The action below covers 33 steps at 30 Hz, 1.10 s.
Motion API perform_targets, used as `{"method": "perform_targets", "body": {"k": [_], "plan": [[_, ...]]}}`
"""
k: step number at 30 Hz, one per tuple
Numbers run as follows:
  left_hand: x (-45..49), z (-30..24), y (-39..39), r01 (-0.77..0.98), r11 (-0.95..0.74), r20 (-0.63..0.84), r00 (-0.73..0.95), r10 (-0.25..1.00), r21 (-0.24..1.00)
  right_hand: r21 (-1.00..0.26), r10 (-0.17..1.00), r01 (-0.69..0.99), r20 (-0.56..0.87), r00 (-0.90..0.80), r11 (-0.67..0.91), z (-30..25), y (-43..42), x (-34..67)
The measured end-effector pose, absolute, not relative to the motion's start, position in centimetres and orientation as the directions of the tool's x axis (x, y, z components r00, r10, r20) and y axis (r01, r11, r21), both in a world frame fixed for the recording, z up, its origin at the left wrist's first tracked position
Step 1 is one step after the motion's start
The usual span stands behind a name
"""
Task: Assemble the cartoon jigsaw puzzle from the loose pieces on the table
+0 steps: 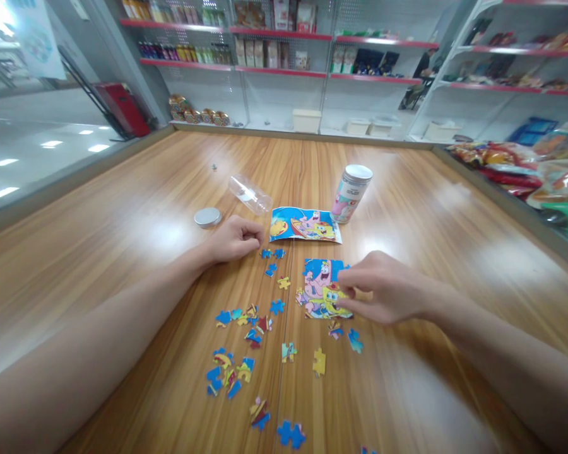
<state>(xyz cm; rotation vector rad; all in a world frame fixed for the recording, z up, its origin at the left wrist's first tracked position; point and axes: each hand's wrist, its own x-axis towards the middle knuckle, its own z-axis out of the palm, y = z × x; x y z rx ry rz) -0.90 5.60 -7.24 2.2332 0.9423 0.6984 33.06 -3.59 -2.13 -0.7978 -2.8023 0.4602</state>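
Note:
A partly joined cartoon puzzle (319, 287) lies on the wooden table (123, 214). My right hand (383, 289) rests on its right edge, fingers curled and pinched on the pieces there. My left hand (234, 238) is closed in a loose fist on the table, just left of the printed picture sheet (305, 225); whether it holds anything is hidden. Two small blue pieces (272, 254) lie right beside its knuckles. Several loose puzzle pieces (246, 340) are scattered nearer to me.
A clear plastic tube (250, 194) lies on its side behind my left hand, its silver lid (207, 217) beside it. An upright printed can (351, 193) stands behind the sheet. Snack bags (515, 164) pile at the right edge; shelves (284, 69) line the back wall.

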Motion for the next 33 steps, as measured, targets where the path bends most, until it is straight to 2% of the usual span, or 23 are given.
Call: {"method": "perform_targets", "body": {"k": [3,5,7,9,12,14,21,23,27,29,33], "plan": [[-1.1,-7.3,5.6,0.443,-0.57,0.24,0.604,0.76,0.691,-0.245,0.463,0.457,-0.035,-0.886,0.855,-1.0,-5.0,32.0],[-0.7,-6.9,5.2,0.442,-0.632,0.321,0.593,0.738,0.636,-0.213,0.45,0.458,-0.091,-0.889,0.863,-0.8,-5.3,31.5],[0.4,-6.2,4.1,0.414,-0.743,0.466,0.59,0.659,0.525,-0.225,0.438,0.457,-0.131,-0.89,0.861,-1.0,-5.5,31.3],[2.1,-5.6,2.7,0.3,-0.862,0.571,0.652,0.498,0.409,-0.248,0.426,0.448,-0.141,-0.894,0.859,-1.2,-5.6,31.1],[4.6,-5.2,0.8,0.151,-0.924,0.465,0.828,0.313,0.352,-0.227,0.437,0.46,-0.147,-0.888,0.858,-1.3,-5.9,30.9],[5.5,-5.5,0.2,0.12,-0.927,0.388,0.884,0.262,0.354,-0.206,0.45,0.478,-0.168,-0.877,0.854,-1.3,-6.2,30.6],[5.5,-6.0,0.7,0.127,-0.898,0.335,0.898,0.284,0.421,-0.234,0.443,0.481,-0.197,-0.875,0.845,-1.3,-6.6,30.2],[5.4,-5.8,0.6,0.128,-0.895,0.32,0.904,0.283,0.428,-0.173,0.462,0.485,-0.16,-0.873,0.857,-1.8,-6.3,30.3],[5.6,-5.6,0.4,0.141,-0.893,0.323,0.899,0.296,0.427,-0.004,0.61,0.611,-0.044,-0.791,0.792,-2.9,-5.2,30.6],[5.6,-5.6,0.3,0.149,-0.89,0.319,0.897,0.305,0.431,-0.034,0.66,0.66,-0.003,-0.751,0.75,-3.4,-4.7,30.7],[5.6,-5.5,0.2,0.158,-0.863,0.302,0.894,0.332,0.48,-0.175,0.692,0.673,0.085,-0.717,0.719,-4.1,-4.2,30.8]]}}
